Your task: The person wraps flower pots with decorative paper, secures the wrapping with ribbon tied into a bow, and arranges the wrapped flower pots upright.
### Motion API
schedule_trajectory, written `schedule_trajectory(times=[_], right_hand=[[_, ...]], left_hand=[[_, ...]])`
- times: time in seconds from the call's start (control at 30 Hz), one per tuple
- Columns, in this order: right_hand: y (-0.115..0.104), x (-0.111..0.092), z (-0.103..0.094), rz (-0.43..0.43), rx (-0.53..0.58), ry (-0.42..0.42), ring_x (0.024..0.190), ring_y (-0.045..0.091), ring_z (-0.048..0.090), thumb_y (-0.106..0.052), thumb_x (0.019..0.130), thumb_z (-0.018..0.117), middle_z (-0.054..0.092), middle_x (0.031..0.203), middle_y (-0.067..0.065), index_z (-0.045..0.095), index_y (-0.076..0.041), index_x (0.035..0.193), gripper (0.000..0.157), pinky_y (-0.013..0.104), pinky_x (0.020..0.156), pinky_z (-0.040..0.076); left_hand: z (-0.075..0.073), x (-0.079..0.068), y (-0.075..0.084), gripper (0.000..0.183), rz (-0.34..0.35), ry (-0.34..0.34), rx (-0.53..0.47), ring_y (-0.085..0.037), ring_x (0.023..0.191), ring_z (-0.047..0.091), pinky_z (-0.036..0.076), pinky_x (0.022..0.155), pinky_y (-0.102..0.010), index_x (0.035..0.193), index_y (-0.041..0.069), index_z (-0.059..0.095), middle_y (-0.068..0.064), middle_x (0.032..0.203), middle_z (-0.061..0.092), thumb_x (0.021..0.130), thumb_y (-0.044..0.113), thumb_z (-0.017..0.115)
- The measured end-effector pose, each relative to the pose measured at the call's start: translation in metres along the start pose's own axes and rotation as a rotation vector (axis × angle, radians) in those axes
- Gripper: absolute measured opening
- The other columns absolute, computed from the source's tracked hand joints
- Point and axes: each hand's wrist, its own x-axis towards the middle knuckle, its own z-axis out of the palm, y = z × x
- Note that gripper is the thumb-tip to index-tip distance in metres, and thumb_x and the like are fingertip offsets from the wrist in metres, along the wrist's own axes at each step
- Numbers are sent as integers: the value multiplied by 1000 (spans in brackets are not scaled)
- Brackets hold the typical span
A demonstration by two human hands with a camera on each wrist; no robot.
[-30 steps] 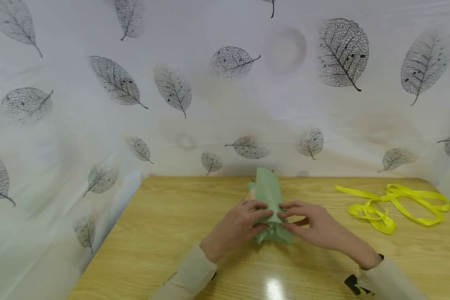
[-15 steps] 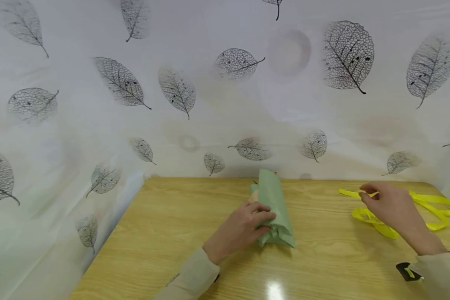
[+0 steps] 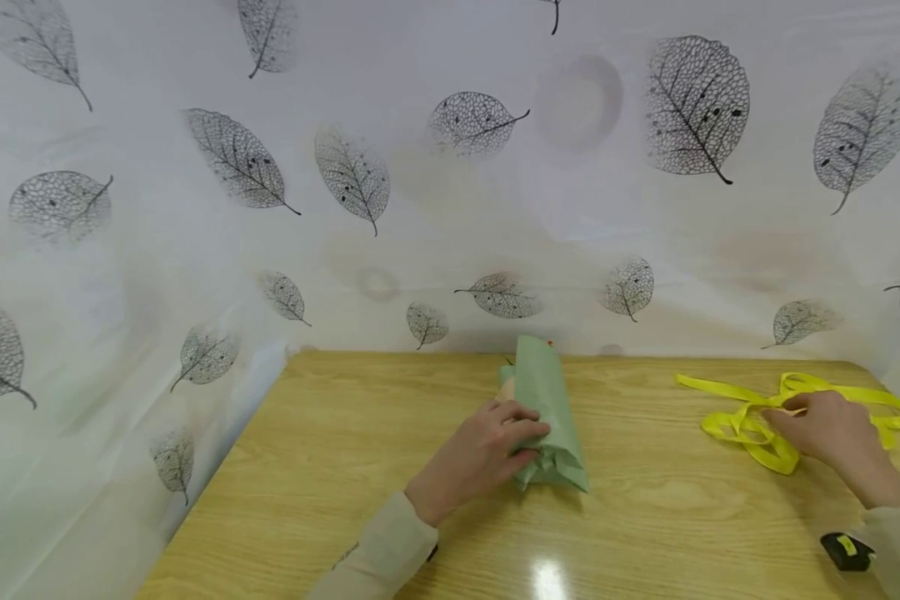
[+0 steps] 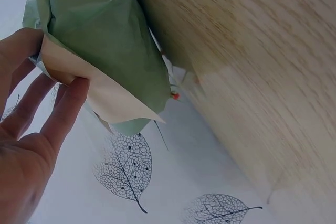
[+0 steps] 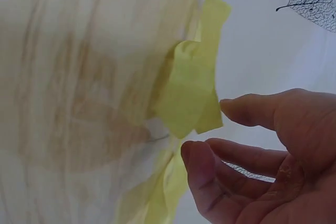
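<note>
Right hand (image 3: 832,429) has come off the green bundle (image 3: 546,392) and dropped to the yellow ribbon (image 3: 720,388), so I'd guess the work's shifting from wrapper to ribbon. Over on the left, the left hand (image 3: 476,454) is still curled onto the bundle's near left side, holding it mid-surface (image 3: 645,500). Far right, the right hand's loosely bent, gap between thumb and fingers, no real grip on the ribbon yet, though can't tell if it's touching.
</note>
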Motion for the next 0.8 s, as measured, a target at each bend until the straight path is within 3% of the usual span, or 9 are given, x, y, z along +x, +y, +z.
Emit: schedule_trajectory(times=[0.2, 0.37, 0.43, 0.6, 0.8], right_hand=[[4, 2, 5, -4, 33, 14, 78, 47, 64, -27, 95, 67, 67, 100, 39, 64, 21, 109, 50, 48, 60, 53], [4, -1, 9, 33, 85, 98, 90, 57, 59, -19, 94, 64, 66, 104, 39, 65, 20, 110, 42, 58, 72, 50], [2, -3, 9, 41, 112, 158, 88, 55, 60, -18, 95, 61, 68, 100, 37, 65, 20, 110, 41, 58, 73, 47], [-12, -6, 7, 23, 211, 252, 62, 26, 66, -24, 99, 59, 74, 82, 25, 62, 19, 115, 46, 43, 61, 44], [-41, -12, 0, -30, 394, 248, 58, 10, 67, -38, 103, 59, 76, 74, 2, 65, 9, 120, 50, 26, 54, 52]], left_hand=[[-1, -3, -5, 28, 0, 33, -68, -16, 109, 68, 55, 99, -27, 115, 15, 76, -4, 120, 71, 88, 18, 82], [0, -4, -10, 27, 11, 48, -125, -17, 109, 69, 54, 99, -21, 113, 11, 75, -7, 119, 71, 87, 16, 83], [0, -5, -11, 27, 3, 41, -147, -17, 109, 69, 54, 99, -21, 112, 10, 75, -7, 119, 70, 87, 16, 83], [-3, -9, -12, 24, -41, 34, -198, -19, 109, 69, 55, 98, -23, 110, 9, 75, -9, 119, 70, 87, 11, 82], [-3, -12, -13, 21, -66, 24, -208, -19, 108, 68, 56, 96, -22, 109, 9, 75, -9, 118, 69, 89, 11, 80]])
